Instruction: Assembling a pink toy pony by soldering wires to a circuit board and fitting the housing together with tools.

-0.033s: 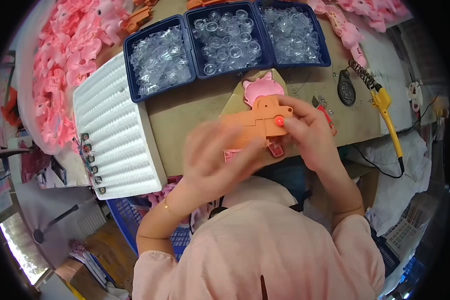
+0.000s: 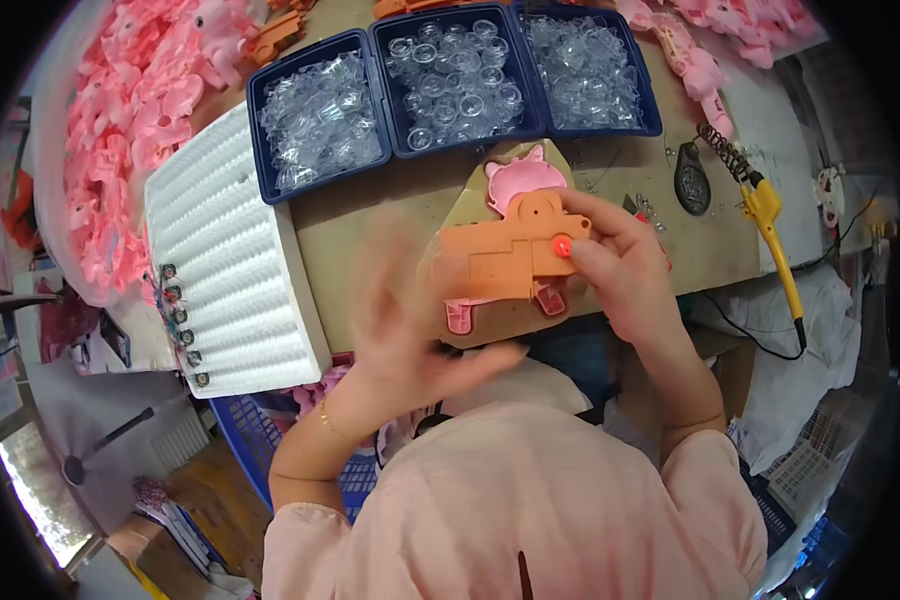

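An orange plastic toy part [image 2: 495, 250] with a red button lies or hovers over a pink animal-shaped toy shell [image 2: 526, 178]. The shell sits on a tan board, its head showing above the orange part and its feet below. My right hand [image 2: 620, 265] pinches the orange part at its right end, thumb beside the red button. My left hand [image 2: 395, 330] is left of the part, smeared by motion, its thumb held apart from the fingers. It appears to hold nothing.
Three dark blue bins [image 2: 390, 150] of clear plastic pieces stand behind. A white ridged foam tray [image 2: 235, 270] is at left, beyond it heaped pink toy shells [image 2: 120, 170]. At right are a yellow-handled soldering iron [image 2: 767, 205], its coil holder and small screws [image 2: 645, 207].
My left hand has drawn back leftward from the orange part and uncovered more of it. My right hand keeps its hold almost unmoved.
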`<control>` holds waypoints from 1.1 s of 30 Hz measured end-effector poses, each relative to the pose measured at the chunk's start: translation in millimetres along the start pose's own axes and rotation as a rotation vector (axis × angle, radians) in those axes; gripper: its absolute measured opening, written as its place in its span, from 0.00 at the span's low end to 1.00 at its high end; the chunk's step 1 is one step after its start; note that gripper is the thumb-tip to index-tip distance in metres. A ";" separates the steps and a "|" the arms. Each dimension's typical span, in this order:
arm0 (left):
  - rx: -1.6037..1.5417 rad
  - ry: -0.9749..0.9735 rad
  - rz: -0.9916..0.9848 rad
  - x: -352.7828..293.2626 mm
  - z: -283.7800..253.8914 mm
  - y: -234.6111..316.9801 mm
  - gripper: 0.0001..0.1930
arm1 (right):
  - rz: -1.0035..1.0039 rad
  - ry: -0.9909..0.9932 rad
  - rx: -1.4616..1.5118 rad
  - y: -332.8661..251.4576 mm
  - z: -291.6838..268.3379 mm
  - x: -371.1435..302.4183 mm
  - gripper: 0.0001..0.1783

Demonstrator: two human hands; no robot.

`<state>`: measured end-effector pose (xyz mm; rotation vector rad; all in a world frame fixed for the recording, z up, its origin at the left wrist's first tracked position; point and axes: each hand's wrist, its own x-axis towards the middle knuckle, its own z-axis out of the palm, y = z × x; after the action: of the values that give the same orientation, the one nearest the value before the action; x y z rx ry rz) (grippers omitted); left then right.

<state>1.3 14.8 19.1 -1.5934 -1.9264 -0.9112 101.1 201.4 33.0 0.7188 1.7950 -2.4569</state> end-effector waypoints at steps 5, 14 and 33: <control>-1.553 -0.349 -1.483 6.6 -23.7 -8.2 0.23 | -0.237 -0.154 -0.043 10.9 11.6 -12.2 0.25; -1.282 -0.815 -1.359 23.5 -10.8 -49.2 0.20 | -0.905 -0.397 -0.976 -12.3 -1.1 2.1 0.11; -1.146 -0.261 -1.241 9.3 -6.3 10.8 0.22 | -1.099 0.258 -1.169 12.5 0.9 -6.3 0.16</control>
<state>9.5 17.3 32.0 -0.6724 -2.7693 -2.7594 109.9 194.7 24.3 -0.1496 3.7021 -0.8778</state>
